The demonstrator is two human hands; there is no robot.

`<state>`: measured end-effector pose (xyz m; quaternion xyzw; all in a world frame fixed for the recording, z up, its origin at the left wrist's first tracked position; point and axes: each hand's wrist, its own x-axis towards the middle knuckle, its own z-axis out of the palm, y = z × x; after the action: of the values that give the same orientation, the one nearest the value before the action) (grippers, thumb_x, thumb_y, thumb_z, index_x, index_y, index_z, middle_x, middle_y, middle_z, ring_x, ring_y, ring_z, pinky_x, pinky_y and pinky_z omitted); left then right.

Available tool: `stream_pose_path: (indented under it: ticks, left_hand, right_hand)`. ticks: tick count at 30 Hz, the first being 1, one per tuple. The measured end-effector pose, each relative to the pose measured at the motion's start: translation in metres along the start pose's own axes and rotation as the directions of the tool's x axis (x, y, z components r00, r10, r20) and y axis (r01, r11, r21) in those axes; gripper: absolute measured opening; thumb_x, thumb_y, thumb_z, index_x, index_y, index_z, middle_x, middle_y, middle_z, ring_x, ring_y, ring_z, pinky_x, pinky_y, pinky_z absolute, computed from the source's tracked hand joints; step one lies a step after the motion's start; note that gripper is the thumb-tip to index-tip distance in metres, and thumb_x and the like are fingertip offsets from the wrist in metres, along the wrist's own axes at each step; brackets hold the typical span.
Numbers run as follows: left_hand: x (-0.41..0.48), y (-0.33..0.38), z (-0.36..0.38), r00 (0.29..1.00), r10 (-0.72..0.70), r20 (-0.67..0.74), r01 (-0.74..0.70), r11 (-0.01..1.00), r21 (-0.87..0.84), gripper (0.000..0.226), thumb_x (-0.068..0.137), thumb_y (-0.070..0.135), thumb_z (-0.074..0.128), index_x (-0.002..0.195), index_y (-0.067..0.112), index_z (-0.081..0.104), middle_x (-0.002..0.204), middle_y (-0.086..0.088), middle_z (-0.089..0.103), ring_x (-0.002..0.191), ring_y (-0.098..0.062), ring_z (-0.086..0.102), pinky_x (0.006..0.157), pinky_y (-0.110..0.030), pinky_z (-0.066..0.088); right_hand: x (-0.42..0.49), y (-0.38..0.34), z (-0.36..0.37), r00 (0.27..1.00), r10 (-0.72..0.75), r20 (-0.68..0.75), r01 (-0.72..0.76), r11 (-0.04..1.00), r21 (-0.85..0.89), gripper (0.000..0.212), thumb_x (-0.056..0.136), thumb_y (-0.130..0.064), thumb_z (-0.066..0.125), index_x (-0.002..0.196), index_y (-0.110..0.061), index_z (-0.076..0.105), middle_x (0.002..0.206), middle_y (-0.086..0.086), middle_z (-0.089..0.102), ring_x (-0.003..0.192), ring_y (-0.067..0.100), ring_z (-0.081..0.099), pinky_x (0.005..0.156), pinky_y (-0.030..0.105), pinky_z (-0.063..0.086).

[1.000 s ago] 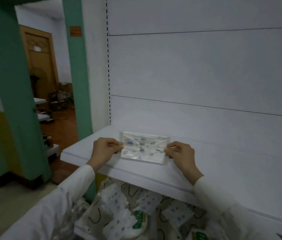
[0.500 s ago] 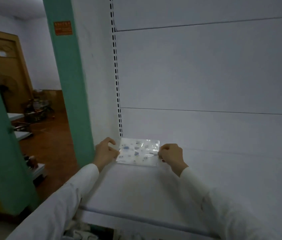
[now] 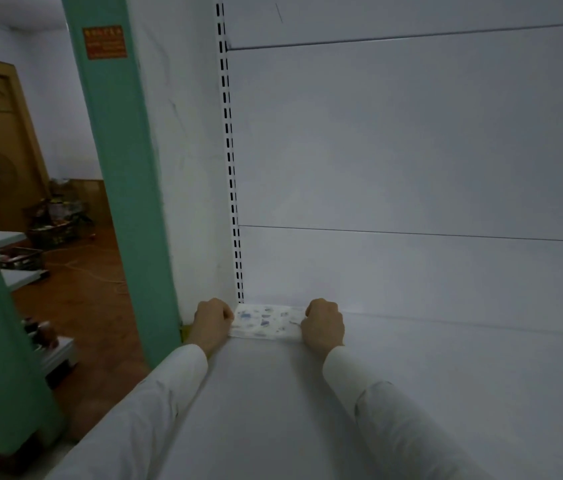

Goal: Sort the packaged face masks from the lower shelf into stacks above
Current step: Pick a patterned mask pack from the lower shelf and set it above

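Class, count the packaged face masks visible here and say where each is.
1. The packaged face mask lies in the back left corner of the shelf, gripped between left hand and right hand. More may be hidden under it.

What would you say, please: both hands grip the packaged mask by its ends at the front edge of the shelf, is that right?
Not quite: the head view shows the left hand and right hand gripping the packaged mask by its ends at the back left corner of the shelf, not its front edge.
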<state>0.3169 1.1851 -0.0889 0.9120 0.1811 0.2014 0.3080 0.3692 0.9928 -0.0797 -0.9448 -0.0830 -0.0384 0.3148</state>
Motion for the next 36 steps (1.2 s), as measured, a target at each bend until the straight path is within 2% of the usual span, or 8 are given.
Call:
stream_pose_path:
  ticks: [8, 11, 14, 17, 22, 26, 31, 36]
  left_hand:
    - [-0.005, -0.006, 0.004, 0.999, -0.006, 0.044, 0.009, 0.999, -0.049, 0.025, 0.092, 0.008, 0.052, 0.109, 0.005, 0.069, 0.115, -0.014, 0.067, 0.107, -0.027, 0.060, 0.098, -0.026, 0.039]
    - [-0.008, -0.007, -0.003, 0.992, 0.026, 0.126, -0.016, 0.997, -0.080, 0.035, 0.096, 0.018, 0.048, 0.130, 0.017, 0.054, 0.129, -0.015, 0.057, 0.117, -0.029, 0.053, 0.099, -0.028, 0.038]
    - [-0.011, -0.009, -0.010, 0.984, 0.076, 0.164, -0.085, 0.995, 0.047, 0.042, 0.098, 0.027, 0.044, 0.139, 0.023, 0.040, 0.137, -0.015, 0.048, 0.123, -0.034, 0.044, 0.101, -0.034, 0.036]
    - [-0.022, -0.004, -0.021, 0.979, 0.137, 0.148, -0.165, 0.967, 0.194, 0.041, 0.096, 0.025, 0.045, 0.136, 0.019, 0.041, 0.135, -0.014, 0.048, 0.125, -0.033, 0.038, 0.102, -0.038, 0.036]
    - [-0.055, 0.020, -0.037, 0.955, 0.232, 0.183, -0.274, 0.928, 0.251, 0.037, 0.094, 0.023, 0.049, 0.130, 0.016, 0.047, 0.132, -0.012, 0.050, 0.123, -0.031, 0.040, 0.100, -0.037, 0.037]
    - [-0.091, 0.047, -0.044, 0.939, 0.287, 0.192, -0.328, 0.915, 0.236, 0.033, 0.090, 0.022, 0.053, 0.122, 0.016, 0.054, 0.126, -0.012, 0.056, 0.117, -0.032, 0.047, 0.099, -0.039, 0.039]
    - [-0.160, 0.092, -0.036, 0.923, 0.371, 0.101, -0.381, 0.917, 0.117, 0.027, 0.089, 0.016, 0.057, 0.115, 0.010, 0.060, 0.116, -0.011, 0.062, 0.102, -0.027, 0.057, 0.086, -0.029, 0.043]
    - [-0.252, 0.140, -0.017, 0.906, 0.420, 0.056, -0.422, 0.905, 0.048, 0.025, 0.089, 0.014, 0.056, 0.113, 0.010, 0.061, 0.113, -0.006, 0.063, 0.095, -0.019, 0.058, 0.081, -0.024, 0.041]
  right_hand:
    - [-0.002, 0.002, 0.004, 1.000, 0.003, 0.000, -0.003, 1.000, -0.028, 0.028, 0.092, -0.007, 0.041, 0.117, -0.004, 0.055, 0.125, 0.016, 0.050, 0.114, 0.033, 0.052, 0.091, 0.033, 0.042]
    - [-0.008, 0.001, -0.002, 1.000, -0.011, -0.018, 0.010, 0.997, -0.070, 0.033, 0.092, -0.013, 0.041, 0.122, -0.008, 0.055, 0.125, 0.016, 0.053, 0.116, 0.033, 0.051, 0.094, 0.034, 0.042]
    - [-0.017, 0.006, -0.015, 0.997, -0.062, -0.039, 0.056, 0.986, -0.157, 0.035, 0.093, -0.014, 0.040, 0.125, -0.008, 0.052, 0.125, 0.016, 0.054, 0.118, 0.032, 0.050, 0.095, 0.034, 0.040]
    - [-0.028, 0.009, -0.032, 0.992, -0.124, -0.015, 0.119, 0.975, -0.186, 0.033, 0.094, -0.015, 0.041, 0.125, -0.007, 0.051, 0.125, 0.016, 0.054, 0.118, 0.032, 0.048, 0.095, 0.036, 0.041]
    - [-0.058, 0.012, -0.064, 0.968, -0.250, 0.031, 0.251, 0.943, -0.219, 0.039, 0.092, -0.011, 0.042, 0.130, -0.007, 0.047, 0.128, 0.014, 0.054, 0.118, 0.031, 0.049, 0.096, 0.038, 0.044]
    - [-0.093, 0.023, -0.093, 0.939, -0.335, 0.076, 0.344, 0.913, -0.220, 0.047, 0.094, -0.012, 0.042, 0.141, -0.013, 0.038, 0.136, 0.012, 0.050, 0.126, 0.028, 0.043, 0.099, 0.037, 0.039]
    - [-0.146, 0.055, -0.131, 0.933, -0.357, 0.049, 0.357, 0.934, 0.007, 0.045, 0.090, -0.016, 0.051, 0.134, -0.014, 0.047, 0.126, 0.014, 0.057, 0.118, 0.027, 0.051, 0.101, 0.036, 0.043]
    - [-0.206, 0.099, -0.168, 0.901, -0.433, 0.032, 0.432, 0.901, 0.041, 0.040, 0.089, -0.015, 0.053, 0.128, -0.012, 0.054, 0.121, 0.011, 0.061, 0.114, 0.023, 0.056, 0.099, 0.033, 0.046]
